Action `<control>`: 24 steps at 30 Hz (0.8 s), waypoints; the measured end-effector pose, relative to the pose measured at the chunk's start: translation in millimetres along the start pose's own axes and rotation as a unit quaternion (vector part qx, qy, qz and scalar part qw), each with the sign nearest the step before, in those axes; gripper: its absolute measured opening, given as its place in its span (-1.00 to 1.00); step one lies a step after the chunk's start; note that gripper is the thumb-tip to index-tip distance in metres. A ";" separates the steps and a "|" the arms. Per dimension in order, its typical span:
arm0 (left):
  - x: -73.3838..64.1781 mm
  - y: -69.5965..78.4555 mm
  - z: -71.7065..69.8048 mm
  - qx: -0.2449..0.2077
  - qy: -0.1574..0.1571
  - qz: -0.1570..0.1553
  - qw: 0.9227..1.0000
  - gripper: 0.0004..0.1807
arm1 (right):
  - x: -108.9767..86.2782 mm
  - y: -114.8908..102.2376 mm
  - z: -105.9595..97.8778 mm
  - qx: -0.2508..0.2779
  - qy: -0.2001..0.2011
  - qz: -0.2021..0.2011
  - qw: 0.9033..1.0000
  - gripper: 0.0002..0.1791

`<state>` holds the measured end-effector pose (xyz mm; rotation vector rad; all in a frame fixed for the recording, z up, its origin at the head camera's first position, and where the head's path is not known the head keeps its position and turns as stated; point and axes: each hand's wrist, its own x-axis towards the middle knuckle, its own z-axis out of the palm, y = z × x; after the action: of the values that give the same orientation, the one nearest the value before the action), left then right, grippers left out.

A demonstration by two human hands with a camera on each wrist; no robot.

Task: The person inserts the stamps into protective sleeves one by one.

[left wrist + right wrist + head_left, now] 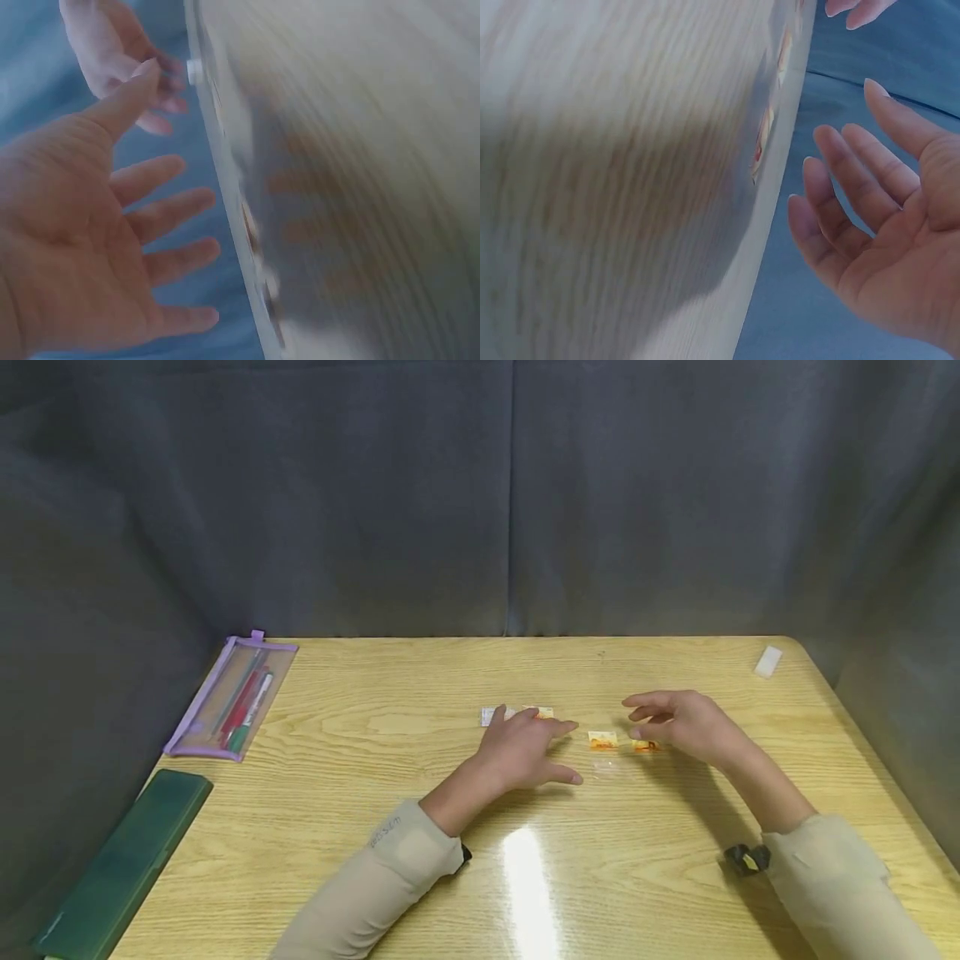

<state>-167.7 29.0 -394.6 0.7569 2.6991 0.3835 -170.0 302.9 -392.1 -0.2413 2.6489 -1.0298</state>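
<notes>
My left hand (522, 750) hovers over the middle of the table with its fingers spread and holds nothing. Partly beneath it lie a small white printed card (489, 717) and an orange-and-yellow card (543, 713). Between the hands another orange-and-yellow card (602, 741) lies flat, with a clear plastic piece (611, 769) just nearer to me. My right hand (686, 724) is raised above a further orange card (645, 746), partly covered by it. In the right wrist view this hand (877, 202) has loosely bent fingers and nothing in them.
A purple-edged mesh pouch (232, 697) with pens lies at the table's left, beyond a dark green case (127, 868). A white block (768, 662) sits near the back right corner. Dark curtains (480, 502) hang behind the wooden table (360, 843).
</notes>
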 end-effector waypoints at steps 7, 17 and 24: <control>5.7 11.5 8.0 0.027 -0.010 -0.010 1.000 -0.14 | 5.8 1.4 4.9 -0.032 0.002 -0.007 0.999 -0.41; 13.6 26.8 18.3 0.058 0.028 -0.027 0.998 -0.30 | 13.0 4.1 14.1 -0.060 0.004 -0.010 0.998 -0.49; 17.9 35.5 23.7 0.067 0.033 -0.030 0.997 -0.50 | 17.3 2.2 20.5 -0.054 -0.010 -0.011 0.998 -0.63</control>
<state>-157.4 72.0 -408.4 0.7077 2.8241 0.2193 -179.8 287.1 -411.6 -0.3036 2.6922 -0.8871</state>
